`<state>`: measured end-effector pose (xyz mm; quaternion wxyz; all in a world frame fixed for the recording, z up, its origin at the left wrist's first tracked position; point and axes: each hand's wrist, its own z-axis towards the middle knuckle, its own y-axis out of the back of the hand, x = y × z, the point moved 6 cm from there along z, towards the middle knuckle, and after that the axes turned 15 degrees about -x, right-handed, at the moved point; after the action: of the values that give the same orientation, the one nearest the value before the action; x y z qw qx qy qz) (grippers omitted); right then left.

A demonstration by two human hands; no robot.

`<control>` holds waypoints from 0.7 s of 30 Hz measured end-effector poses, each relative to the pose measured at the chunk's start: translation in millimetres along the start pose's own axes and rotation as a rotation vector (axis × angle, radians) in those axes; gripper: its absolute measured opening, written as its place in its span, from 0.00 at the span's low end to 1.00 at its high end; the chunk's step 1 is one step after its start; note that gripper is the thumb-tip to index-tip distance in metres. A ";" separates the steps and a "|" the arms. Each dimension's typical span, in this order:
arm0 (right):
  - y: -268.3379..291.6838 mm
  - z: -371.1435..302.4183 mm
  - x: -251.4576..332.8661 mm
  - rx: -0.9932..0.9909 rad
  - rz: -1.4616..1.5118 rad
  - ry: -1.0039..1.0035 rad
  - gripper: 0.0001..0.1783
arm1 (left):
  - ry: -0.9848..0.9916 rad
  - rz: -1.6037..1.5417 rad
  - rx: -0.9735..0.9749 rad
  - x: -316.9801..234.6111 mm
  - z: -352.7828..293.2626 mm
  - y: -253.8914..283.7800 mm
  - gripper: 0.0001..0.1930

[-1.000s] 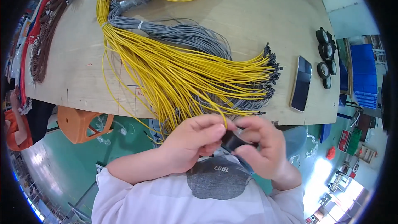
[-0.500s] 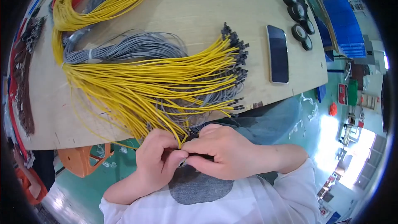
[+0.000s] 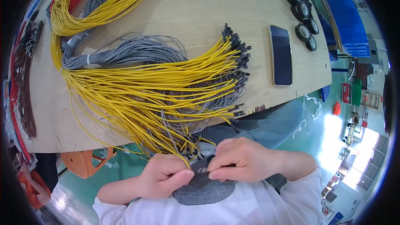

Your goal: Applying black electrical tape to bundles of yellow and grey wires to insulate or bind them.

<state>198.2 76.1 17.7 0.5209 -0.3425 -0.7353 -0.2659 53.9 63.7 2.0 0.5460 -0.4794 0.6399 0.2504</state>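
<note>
A large bundle of yellow wires (image 3: 141, 78) fans out across the table, many of its ends fitted with small black connectors (image 3: 238, 52). Some ends hang over the near table edge toward my lap. My left hand (image 3: 164, 176) is closed, pinching one yellow wire (image 3: 183, 159) near its end between thumb and forefinger. To the right and a small gap away, my right hand (image 3: 246, 161) is also closed, thumb against curled fingers; whatever it may hold is hidden. Grey wires (image 3: 129, 51), tied with a white band, lie behind and beneath the yellow ones.
On the right of the table (image 3: 200, 4) lie a phone (image 3: 281, 56) and several rolls of black tape (image 3: 303, 10). Brown wires (image 3: 27, 96) hang along the left edge. An orange stool (image 3: 81, 162) stands below, near another person's arm (image 3: 36, 187).
My hands have drawn apart: the right moved right and lower, off the yellow wire, while the left kept its pinch and came slightly lower. The wire ends near my lap show more.
</note>
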 end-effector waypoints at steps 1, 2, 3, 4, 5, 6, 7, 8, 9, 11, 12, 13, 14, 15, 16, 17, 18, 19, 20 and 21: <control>17.9 -5.6 -3.3 -0.041 -0.058 -0.072 0.08 | -0.259 0.141 -0.243 -7.6 -7.5 25.2 0.12; 42.3 -14.4 -6.4 -0.080 -0.115 -0.137 0.07 | 0.145 -0.353 -0.415 25.0 -35.3 69.6 0.11; 63.8 -21.3 -16.6 -0.253 -0.073 -0.348 0.05 | 0.024 -0.567 -0.857 9.1 -49.8 98.5 0.11; 82.0 -35.8 -26.2 -0.432 -0.030 -0.563 0.04 | -0.067 -0.281 -0.775 -7.7 -48.0 94.3 0.11; 94.5 -32.6 -22.0 -0.551 -0.207 -0.321 0.03 | -0.150 0.005 -0.683 -21.9 -44.2 87.6 0.11; 101.1 -32.2 -11.4 -0.664 -0.375 -0.064 0.04 | -0.183 0.283 -0.610 -38.0 -43.6 76.8 0.10; 107.3 -26.2 0.1 -0.750 -0.630 0.168 0.07 | -0.223 0.547 -0.497 -45.0 -30.9 68.0 0.10; 109.8 -17.0 11.8 -0.821 -0.884 0.405 0.10 | -0.252 0.704 -0.480 -51.6 -25.0 68.0 0.07; 107.5 -5.5 12.0 -0.808 -0.986 0.509 0.13 | -0.241 0.727 -0.489 -52.3 -29.3 67.5 0.07; 101.1 9.0 4.8 -0.767 -1.046 0.598 0.14 | -0.174 0.871 -0.829 -53.8 -46.5 82.4 0.07; 95.9 13.8 1.5 -0.719 -1.045 0.610 0.15 | -0.200 0.997 -0.838 -56.6 -49.5 82.5 0.05; 90.4 16.7 0.6 -0.671 -1.061 0.620 0.15 | -0.148 1.119 -0.848 -55.1 -54.2 84.5 0.05; 87.0 16.2 -1.9 -0.632 -1.088 0.621 0.15 | -0.099 1.232 -0.844 -48.8 -54.0 88.0 0.04; 86.3 17.4 -4.9 -0.653 -1.096 0.653 0.14 | -0.068 1.370 -0.855 -44.8 -53.8 88.5 0.05; 88.5 16.6 -6.8 -0.634 -1.088 0.649 0.14 | -0.049 1.516 -0.817 -35.4 -56.6 91.7 0.04; 90.0 15.5 -6.3 -0.615 -1.087 0.641 0.13 | -0.029 1.653 -0.769 -23.2 -60.1 96.7 0.04; 89.8 14.4 -1.0 -0.623 -1.076 0.648 0.12 | 0.002 1.723 -0.668 -9.1 -60.3 100.0 0.03; 92.3 12.6 0.3 -0.622 -1.009 0.653 0.12 | 0.030 1.784 -0.561 -0.4 -59.4 99.0 0.02; 94.6 11.6 2.7 -0.622 -0.947 0.654 0.12 | 0.013 1.786 -0.485 1.2 -59.7 93.3 0.03; 96.7 11.3 9.5 -0.569 -0.964 0.652 0.12 | -0.014 1.774 -0.403 5.0 -55.5 86.0 0.04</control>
<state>265.0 147.0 26.4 0.4285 -0.0001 -0.5117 -0.7447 -47.6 50.8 -4.8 0.0624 0.1042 0.7146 0.6889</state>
